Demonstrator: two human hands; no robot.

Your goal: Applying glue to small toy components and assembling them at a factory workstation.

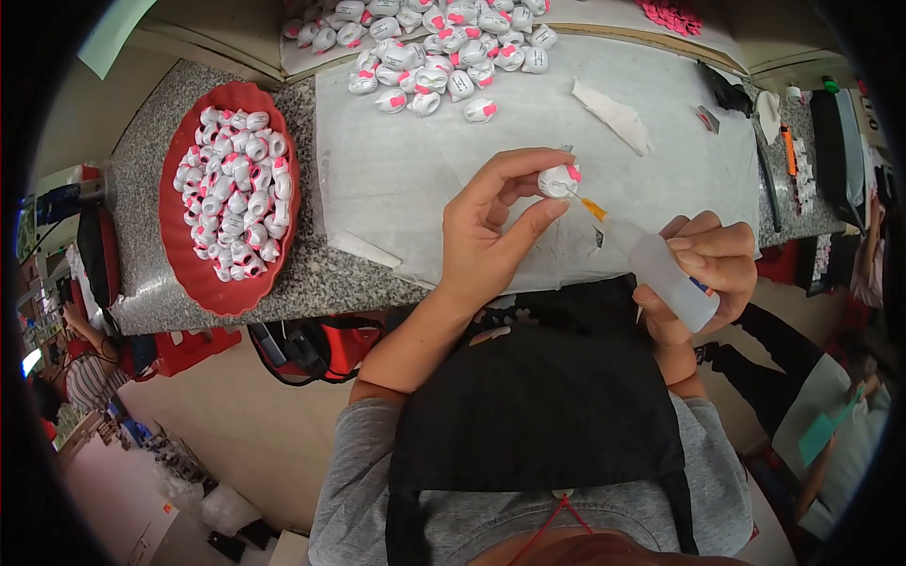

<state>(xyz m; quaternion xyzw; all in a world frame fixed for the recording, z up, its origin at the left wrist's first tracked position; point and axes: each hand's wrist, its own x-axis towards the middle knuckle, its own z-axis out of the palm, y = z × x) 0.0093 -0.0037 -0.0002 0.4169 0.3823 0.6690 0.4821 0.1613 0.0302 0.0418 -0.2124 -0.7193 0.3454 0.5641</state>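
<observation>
Between the thumb and fingers of my left hand point(491, 212) is a small white plastic figure part with a pink bow point(555, 181). My right hand point(713, 269) is wrapped round a translucent squeeze bottle point(665, 278), tilted with its nozzle toward my left hand. An orange needle tip point(593, 208) sits on the bottle, and its thin metal end reaches the underside of the white part. Whether any liquid is coming out is too small to tell. Both hands are over a white sheet point(406, 179) on the granite worktop.
At the left stands a red scalloped tray point(172, 226) full of similar white and pink parts. More of them form a pile point(434, 66) at the far side. A torn paper strip point(612, 115), a small blade point(707, 119) and an orange-handled tool point(789, 151) lie toward the right.
</observation>
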